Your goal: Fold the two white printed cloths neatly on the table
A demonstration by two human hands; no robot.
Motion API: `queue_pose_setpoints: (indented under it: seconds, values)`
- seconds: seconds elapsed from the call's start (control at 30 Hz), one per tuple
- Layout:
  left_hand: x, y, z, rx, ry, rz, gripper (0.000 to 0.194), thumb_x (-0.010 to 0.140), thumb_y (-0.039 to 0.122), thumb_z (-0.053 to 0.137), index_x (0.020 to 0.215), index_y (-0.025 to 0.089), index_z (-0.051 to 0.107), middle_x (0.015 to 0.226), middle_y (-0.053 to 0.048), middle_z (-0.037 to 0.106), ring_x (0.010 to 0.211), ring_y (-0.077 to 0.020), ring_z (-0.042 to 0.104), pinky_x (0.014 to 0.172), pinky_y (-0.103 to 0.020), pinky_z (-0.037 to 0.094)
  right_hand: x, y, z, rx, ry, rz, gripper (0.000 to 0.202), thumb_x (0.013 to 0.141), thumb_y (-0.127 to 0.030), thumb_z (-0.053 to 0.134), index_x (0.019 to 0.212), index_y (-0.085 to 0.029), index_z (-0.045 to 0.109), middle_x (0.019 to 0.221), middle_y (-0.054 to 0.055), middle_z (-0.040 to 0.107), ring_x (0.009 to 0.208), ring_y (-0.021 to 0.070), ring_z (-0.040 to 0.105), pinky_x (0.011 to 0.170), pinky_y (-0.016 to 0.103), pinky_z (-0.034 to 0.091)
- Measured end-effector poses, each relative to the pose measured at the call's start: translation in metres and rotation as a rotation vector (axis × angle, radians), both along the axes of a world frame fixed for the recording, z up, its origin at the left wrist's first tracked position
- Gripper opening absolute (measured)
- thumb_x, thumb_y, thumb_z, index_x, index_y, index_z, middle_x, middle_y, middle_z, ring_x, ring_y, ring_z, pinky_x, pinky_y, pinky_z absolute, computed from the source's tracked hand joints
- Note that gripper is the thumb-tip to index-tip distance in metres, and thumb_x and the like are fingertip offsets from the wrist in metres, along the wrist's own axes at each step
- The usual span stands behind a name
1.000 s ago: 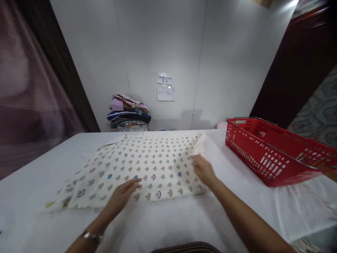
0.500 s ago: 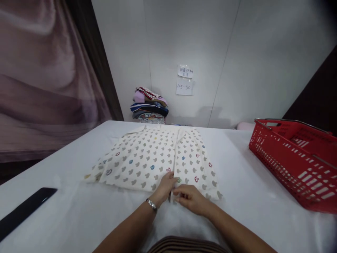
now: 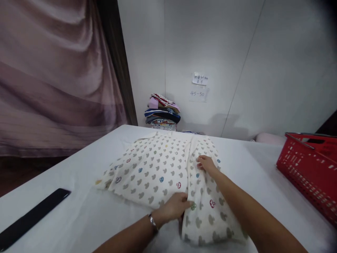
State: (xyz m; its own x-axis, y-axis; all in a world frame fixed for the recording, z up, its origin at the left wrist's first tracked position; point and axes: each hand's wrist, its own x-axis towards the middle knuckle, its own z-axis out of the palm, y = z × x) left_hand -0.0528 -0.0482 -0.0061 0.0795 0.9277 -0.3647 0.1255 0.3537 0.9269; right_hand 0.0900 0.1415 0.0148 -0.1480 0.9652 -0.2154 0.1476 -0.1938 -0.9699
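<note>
A cream mushroom-print top [image 3: 158, 165] lies spread on the white table, with a front edge running down its right part. My left hand [image 3: 175, 206], with a silver band at the wrist, pinches that edge near the lower hem. The right panel bulges up and stretches toward me there. My right hand [image 3: 207, 165] rests higher on the same panel, fingers slightly bent and apart on the cloth, holding nothing that I can see.
A red plastic basket [image 3: 305, 168] stands at the right. A flat black strip [image 3: 34, 219] lies at the left. Behind the far edge is a stack of folded clothes [image 3: 163, 112] by the wall, below paper notes [image 3: 198, 94]. A pink curtain [image 3: 58, 77] hangs at the left.
My right hand has moved from the lower hem up to the middle of the right panel. That panel's lower part has come toward me. The view has turned slightly left.
</note>
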Motion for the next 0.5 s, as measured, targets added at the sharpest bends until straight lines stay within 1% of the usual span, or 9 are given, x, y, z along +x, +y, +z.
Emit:
queue_pose_setpoints:
  seconds: [0.07,0.1,0.17,0.23,0.3,0.37,0.43,0.5]
  values:
    - [-0.017,0.028,0.007,0.013,0.141,0.021,0.029,0.076,0.045,0.060,0.071,0.017,0.060,0.068,-0.005,0.064,0.050,-0.0155,0.058,0.047,-0.026,0.045,-0.009,0.027,-0.004,-0.020,-0.014,-0.040,0.013,0.074,-0.021,0.063,0.085,-0.016,0.057,0.067,0.001,0.061,0.052,0.0116,0.059,0.044,0.021,0.047]
    - [-0.024,0.048,0.012,0.037,0.190,0.071,0.030,0.077,0.045,0.058,0.070,0.016,0.059,0.071,-0.006,0.065,0.048,-0.0137,0.056,0.045,-0.025,0.043,-0.013,0.040,-0.006,-0.032,-0.022,-0.061,0.011,0.075,-0.021,0.062,0.083,-0.016,0.056,0.063,0.000,0.059,0.051,0.0117,0.058,0.043,0.021,0.047]
    - [-0.035,0.093,0.022,0.094,0.302,0.150,0.024,0.080,0.038,0.056,0.072,0.015,0.059,0.072,-0.007,0.064,0.051,-0.0132,0.058,0.047,-0.023,0.043,-0.024,0.063,-0.010,-0.058,-0.039,-0.097,0.009,0.078,-0.020,0.061,0.082,-0.016,0.055,0.058,-0.003,0.056,0.049,0.0115,0.057,0.044,0.022,0.048]
    - [-0.038,0.140,0.027,0.107,0.403,0.208,0.018,0.081,0.029,0.054,0.078,0.013,0.061,0.073,-0.008,0.065,0.059,-0.0157,0.061,0.052,-0.023,0.045,-0.034,0.084,-0.013,-0.088,-0.057,-0.124,0.008,0.080,-0.020,0.061,0.081,-0.015,0.056,0.057,-0.003,0.054,0.049,0.0113,0.057,0.046,0.022,0.049]
    - [-0.035,0.183,0.026,0.114,0.459,0.253,0.015,0.081,0.023,0.052,0.084,0.012,0.062,0.081,-0.012,0.066,0.073,-0.0192,0.064,0.061,-0.025,0.047,-0.044,0.103,-0.015,-0.126,-0.076,-0.133,0.011,0.084,-0.023,0.061,0.082,-0.013,0.057,0.061,-0.002,0.056,0.052,0.0105,0.057,0.050,0.023,0.050]
    - [-0.031,0.216,0.020,0.127,0.505,0.298,0.016,0.082,0.019,0.052,0.088,0.010,0.063,0.094,-0.018,0.066,0.093,-0.0241,0.063,0.074,-0.028,0.046,-0.053,0.119,-0.018,-0.161,-0.093,-0.122,0.017,0.089,-0.029,0.057,0.088,-0.012,0.058,0.071,-0.001,0.059,0.058,0.0093,0.057,0.053,0.023,0.050]
    - [-0.027,0.241,0.013,0.134,0.539,0.334,0.019,0.082,0.019,0.054,0.090,0.006,0.064,0.105,-0.024,0.063,0.109,-0.0291,0.056,0.084,-0.031,0.043,-0.059,0.130,-0.021,-0.163,-0.092,-0.099,0.020,0.092,-0.033,0.054,0.092,-0.013,0.059,0.078,0.000,0.060,0.060,0.0077,0.055,0.055,0.022,0.049]
    - [-0.026,0.256,0.007,0.129,0.541,0.342,0.024,0.082,0.024,0.058,0.093,0.004,0.064,0.108,-0.027,0.061,0.113,-0.0316,0.054,0.087,-0.034,0.042,-0.061,0.136,-0.023,-0.102,-0.060,-0.056,0.018,0.091,-0.030,0.054,0.085,-0.014,0.058,0.073,-0.002,0.058,0.055,0.0066,0.052,0.051,0.020,0.046]
